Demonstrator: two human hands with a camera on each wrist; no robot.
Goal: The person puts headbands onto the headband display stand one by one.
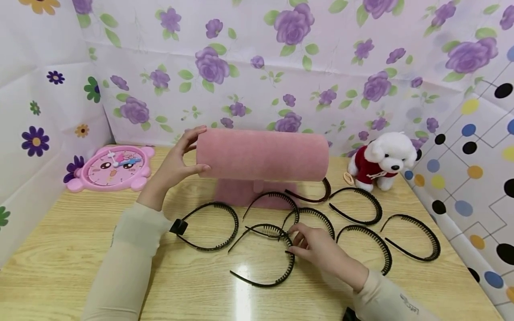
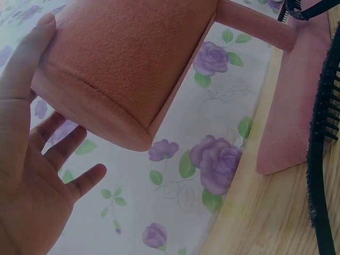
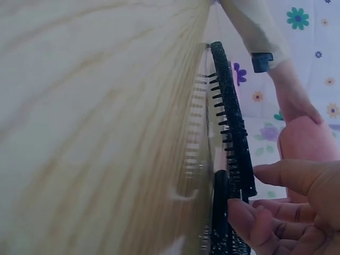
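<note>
A pink plush headband stand (image 1: 261,154), a padded cylinder on a post and base, stands at the back middle. My left hand (image 1: 170,162) holds its left end, thumb low on the front and fingers at the upper edge. In the left wrist view, other fingers of that hand (image 2: 48,175) spread beyond the cylinder end (image 2: 95,101). My right hand (image 1: 317,247) pinches the curved part of a black toothed headband (image 1: 281,281) on the table in front of the stand. In the right wrist view, its fingertips sit around the band (image 3: 231,117); their exact contact is partly hidden.
Several more black headbands lie about, one at the left (image 1: 234,223), others at the right (image 1: 435,245) and close before the stand. A pink toy clock (image 1: 116,171) lies at the back left. A white plush dog (image 1: 385,156) in red sits at the back right.
</note>
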